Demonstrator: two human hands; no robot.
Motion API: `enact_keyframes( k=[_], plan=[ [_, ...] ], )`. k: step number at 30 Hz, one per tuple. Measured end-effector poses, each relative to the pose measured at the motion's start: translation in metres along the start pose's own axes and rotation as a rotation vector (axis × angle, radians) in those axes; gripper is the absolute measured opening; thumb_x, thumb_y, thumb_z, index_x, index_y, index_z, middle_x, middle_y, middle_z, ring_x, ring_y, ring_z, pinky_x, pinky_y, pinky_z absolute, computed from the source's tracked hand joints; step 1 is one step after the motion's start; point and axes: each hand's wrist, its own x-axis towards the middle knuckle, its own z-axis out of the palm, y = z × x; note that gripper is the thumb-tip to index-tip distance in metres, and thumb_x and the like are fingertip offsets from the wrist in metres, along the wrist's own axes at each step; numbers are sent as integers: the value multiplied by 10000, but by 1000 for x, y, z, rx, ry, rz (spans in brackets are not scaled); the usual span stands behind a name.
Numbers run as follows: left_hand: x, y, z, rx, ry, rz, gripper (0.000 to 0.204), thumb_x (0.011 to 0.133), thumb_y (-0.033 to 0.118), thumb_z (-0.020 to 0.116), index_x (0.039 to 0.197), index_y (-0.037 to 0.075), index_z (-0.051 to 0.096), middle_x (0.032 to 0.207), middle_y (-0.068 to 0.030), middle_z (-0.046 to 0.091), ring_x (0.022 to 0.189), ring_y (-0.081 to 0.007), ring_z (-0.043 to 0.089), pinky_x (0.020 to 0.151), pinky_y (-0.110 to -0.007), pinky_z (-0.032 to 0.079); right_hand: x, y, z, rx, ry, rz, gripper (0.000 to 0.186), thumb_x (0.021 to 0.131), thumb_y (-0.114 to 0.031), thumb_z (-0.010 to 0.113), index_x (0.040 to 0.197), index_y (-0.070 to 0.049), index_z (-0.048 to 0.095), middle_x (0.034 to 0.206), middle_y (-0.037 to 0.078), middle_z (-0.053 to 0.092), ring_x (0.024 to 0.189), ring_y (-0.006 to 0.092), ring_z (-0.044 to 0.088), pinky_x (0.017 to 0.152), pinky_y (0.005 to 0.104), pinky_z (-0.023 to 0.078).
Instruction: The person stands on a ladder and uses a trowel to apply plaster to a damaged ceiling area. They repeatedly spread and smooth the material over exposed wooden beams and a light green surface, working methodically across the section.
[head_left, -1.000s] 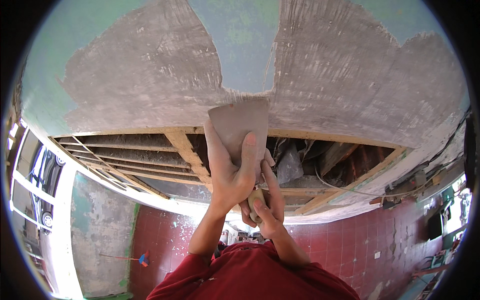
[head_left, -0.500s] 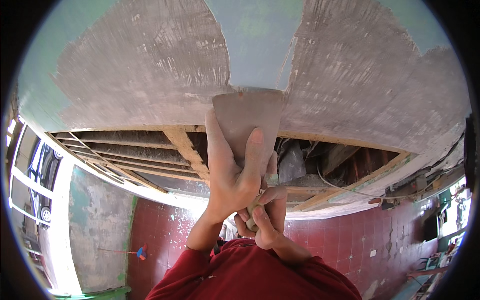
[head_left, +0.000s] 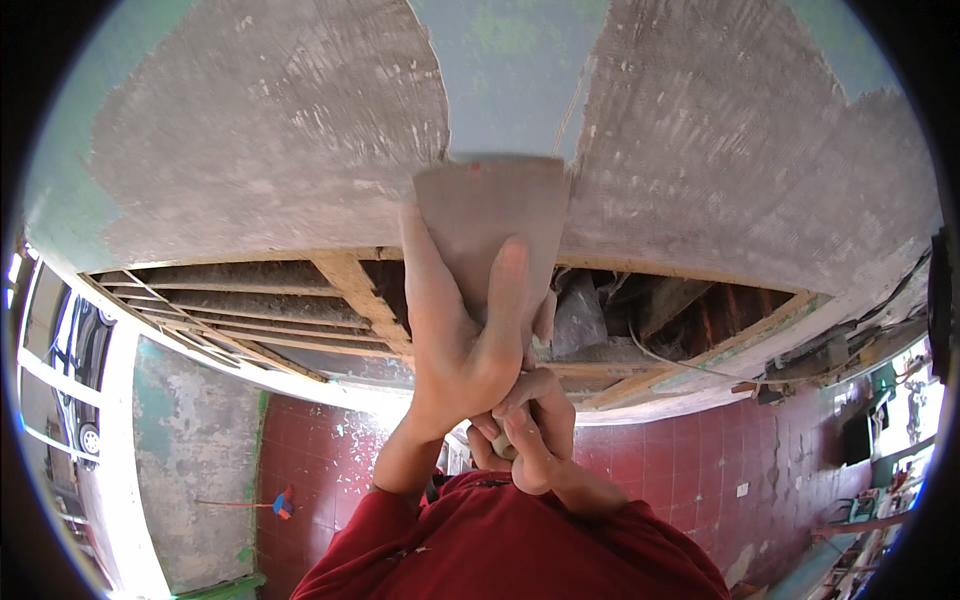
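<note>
A wide scraper points upward in front of me. Its broad edge lies against the ceiling, at the lower end of a strip of blue-green paint. My left hand grips the blade from below, the thumb on its face and the other fingers along its side and behind it. Lower down, my right hand is wrapped round the handle, whose pale end shows between the fingers. Bare grey patches with scrape marks flank the paint strip.
Below the scraped surface an opening with wooden battens runs across. A clear plastic sheet and a loose cable hang at its right part. Paint flakes lie on the red tiled floor. A broom is at lower left.
The scraper has moved a little upward, its edge further into the blue-green strip. Both hands have gone with it, their grips unchanged.
</note>
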Motion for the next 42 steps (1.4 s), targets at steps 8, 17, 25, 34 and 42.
enact_keyframes(
  k=[8,17,25,34,42],
  plan=[
    [2,3,4,-69,15,-57,551,952,33,504,1360,-94,155,872,-138,531,523,-116,513,409,-252,406,-3,-5,3,73,56,67,144,1030,-71,311,1106,-35,428,828,82,463,472,42,323,410,198,294],
    [0,1,4,-49,-8,-46,604,954,26,505,1381,-118,104,823,-123,537,524,-111,512,405,-250,403,-3,1,1,48,43,23,144,1033,-89,314,1103,-36,428,839,83,461,469,33,323,407,194,305],
    [-4,2,5,-2,33,4,601,947,22,518,1366,-139,118,814,-121,542,529,-116,521,417,-247,414,1,-1,0,48,9,8,164,1038,-107,300,1108,-37,431,805,78,458,469,32,310,400,192,294],
    [1,5,2,11,16,16,586,938,20,524,1355,-127,138,801,-112,535,517,-113,514,411,-242,411,3,-5,4,64,20,55,188,1049,-162,300,1096,-38,433,727,64,466,455,32,306,399,195,288],
    [-4,7,2,14,45,-30,625,935,4,514,1377,-134,94,819,-119,519,514,-120,509,409,-249,410,0,-4,3,128,-10,84,194,1053,-188,307,1079,-44,435,723,59,464,440,37,317,397,197,281]
  ],
)
